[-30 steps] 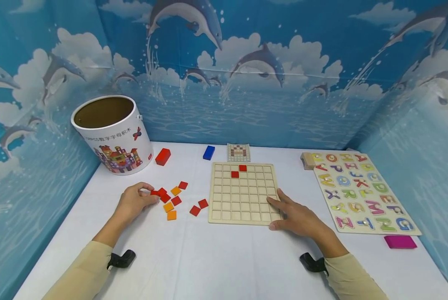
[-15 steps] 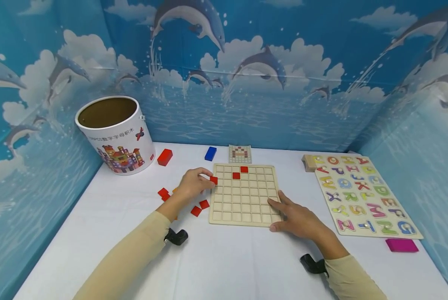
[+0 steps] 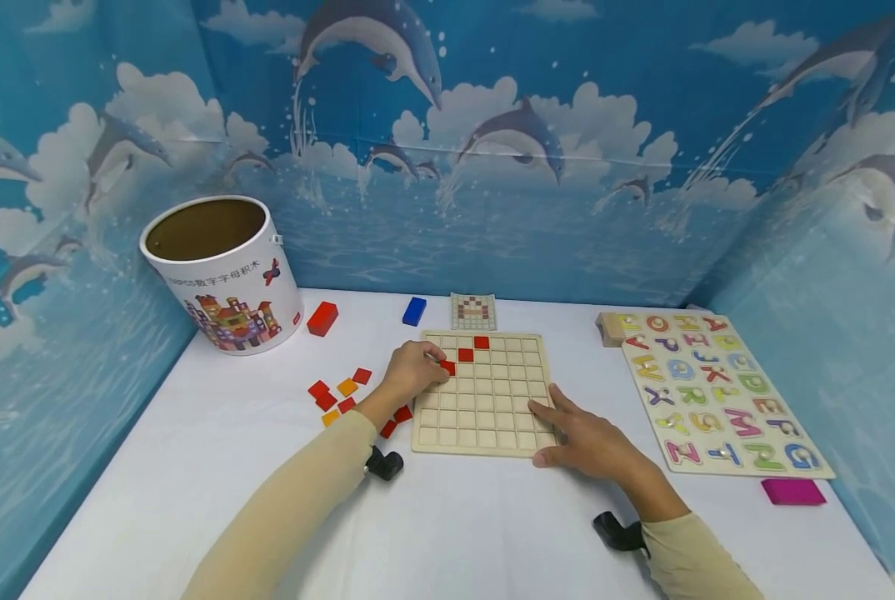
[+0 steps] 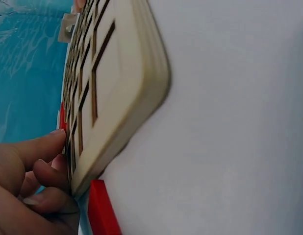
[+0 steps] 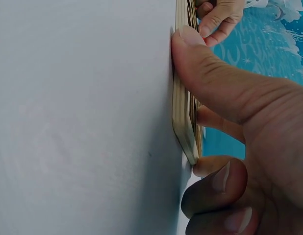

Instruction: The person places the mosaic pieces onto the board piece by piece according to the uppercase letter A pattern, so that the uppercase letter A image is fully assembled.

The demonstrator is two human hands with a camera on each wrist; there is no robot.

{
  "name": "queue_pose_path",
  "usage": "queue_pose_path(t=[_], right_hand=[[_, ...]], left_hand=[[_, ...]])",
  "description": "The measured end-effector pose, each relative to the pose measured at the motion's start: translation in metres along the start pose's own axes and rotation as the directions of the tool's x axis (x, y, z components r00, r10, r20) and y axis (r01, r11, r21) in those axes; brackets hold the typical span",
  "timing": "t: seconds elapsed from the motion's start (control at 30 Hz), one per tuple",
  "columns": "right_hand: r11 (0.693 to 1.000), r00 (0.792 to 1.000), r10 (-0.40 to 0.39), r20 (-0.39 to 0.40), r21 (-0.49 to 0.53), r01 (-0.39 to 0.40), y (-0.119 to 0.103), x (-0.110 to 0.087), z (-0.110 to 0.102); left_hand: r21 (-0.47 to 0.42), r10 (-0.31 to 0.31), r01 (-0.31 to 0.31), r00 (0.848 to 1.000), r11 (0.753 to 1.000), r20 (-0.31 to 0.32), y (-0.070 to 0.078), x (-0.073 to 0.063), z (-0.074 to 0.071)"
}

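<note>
My left hand (image 3: 412, 372) pinches a red square tile (image 3: 448, 367) between thumb and fingertips, over the left part of the wooden grid board (image 3: 492, 417). Two more red tiles, one in the top row (image 3: 481, 342) and one a row lower (image 3: 466, 355), lie in cells, stepping diagonally down toward the held one. In the left wrist view, the fingers partly cover the board's edge. My right hand (image 3: 586, 435) rests on the board's lower right corner, fingers spread; in the right wrist view its thumb (image 5: 205, 58) presses the board's edge.
Loose red tiles (image 3: 318, 389) and orange tiles (image 3: 347, 387) lie left of the board, some behind the left arm. A pattern card (image 3: 473, 312), blue block (image 3: 414, 311), red block (image 3: 322, 318) and white bucket (image 3: 230, 283) stand behind. An alphabet puzzle board (image 3: 717, 400) and magenta block (image 3: 793, 492) lie right.
My left hand took a red tile from the loose tiles, carried it right to the board's left edge, then further onto the grid. My right hand has stayed at the board's corner.
</note>
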State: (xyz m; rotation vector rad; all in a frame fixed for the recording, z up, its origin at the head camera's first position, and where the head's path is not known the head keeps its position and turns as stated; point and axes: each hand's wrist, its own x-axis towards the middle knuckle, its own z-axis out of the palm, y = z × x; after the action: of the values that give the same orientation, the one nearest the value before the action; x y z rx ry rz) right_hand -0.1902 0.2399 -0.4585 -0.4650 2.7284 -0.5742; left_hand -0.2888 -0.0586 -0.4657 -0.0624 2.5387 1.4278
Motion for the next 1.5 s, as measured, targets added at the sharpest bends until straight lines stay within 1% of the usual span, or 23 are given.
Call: queue_pose_path(t=[0.17,0.27,0.37,0.47,0.57,0.63,0.8,0.87,0.97,1.07,1.13,1.2,1.33,1.4,1.5], right_hand=[[1.000,1.000,0.003,-0.008,-0.014,-0.003,0.001,0.002,-0.002],[1.000,1.000,0.001,-0.013,-0.021,-0.001,0.000,0.002,-0.002],[1.000,1.000,-0.004,-0.013,-0.023,0.004,-0.002,0.002,-0.002],[1.000,1.000,-0.006,-0.015,-0.021,0.005,-0.004,0.002,-0.002],[1.000,1.000,-0.010,-0.016,-0.016,0.009,-0.005,0.001,-0.002],[1.000,1.000,-0.005,-0.010,-0.009,0.005,-0.005,0.001,-0.002],[1.000,1.000,0.003,0.005,-0.007,-0.003,-0.003,-0.001,-0.001],[1.000,1.000,0.002,0.005,-0.006,-0.002,-0.002,-0.001,-0.001],[1.000,1.000,0.001,0.002,0.000,-0.001,-0.002,-0.002,0.000],[1.000,1.000,0.003,-0.003,0.002,-0.003,-0.002,-0.002,0.000],[1.000,1.000,0.002,-0.005,0.005,-0.002,-0.002,-0.003,0.001],[1.000,1.000,-0.001,-0.005,0.006,0.001,-0.002,-0.003,0.001],[1.000,1.000,-0.008,-0.004,-0.001,0.008,-0.002,-0.001,0.002],[1.000,1.000,-0.009,-0.004,-0.001,0.009,-0.002,-0.001,0.002],[1.000,1.000,-0.009,-0.002,0.003,0.009,-0.002,0.000,0.003]], left_hand=[[0.073,0.039,-0.038,0.999,0.997,-0.023,0.001,0.004,0.002],[0.091,0.043,-0.041,0.999,0.995,-0.024,0.002,0.006,0.003],[0.088,0.052,-0.051,0.999,0.995,-0.009,0.001,0.005,0.000],[0.061,0.062,-0.062,0.998,0.996,0.013,-0.001,0.001,-0.008],[0.021,0.054,-0.054,0.998,0.998,0.020,-0.004,-0.001,-0.025],[-0.001,0.030,-0.030,1.000,1.000,0.008,-0.008,-0.001,-0.041],[-0.084,-0.060,0.057,0.997,0.995,-0.037,-0.023,-0.002,-0.092],[-0.104,-0.083,0.077,0.995,0.992,-0.050,-0.031,-0.004,-0.112],[-0.098,-0.096,0.089,0.993,0.991,-0.064,-0.044,-0.011,-0.138],[-0.077,-0.099,0.094,0.993,0.993,-0.062,-0.059,-0.022,-0.156],[-0.058,-0.115,0.112,0.992,0.992,-0.053,-0.071,-0.029,-0.164],[-0.040,-0.144,0.143,0.989,0.989,-0.034,-0.083,-0.037,-0.168],[-0.006,-0.197,0.198,0.980,0.980,0.018,-0.101,-0.051,-0.170],[0.016,-0.192,0.192,0.981,0.981,0.035,-0.107,-0.055,-0.169],[0.051,-0.156,0.153,0.986,0.987,0.057,-0.111,-0.059,-0.167]])
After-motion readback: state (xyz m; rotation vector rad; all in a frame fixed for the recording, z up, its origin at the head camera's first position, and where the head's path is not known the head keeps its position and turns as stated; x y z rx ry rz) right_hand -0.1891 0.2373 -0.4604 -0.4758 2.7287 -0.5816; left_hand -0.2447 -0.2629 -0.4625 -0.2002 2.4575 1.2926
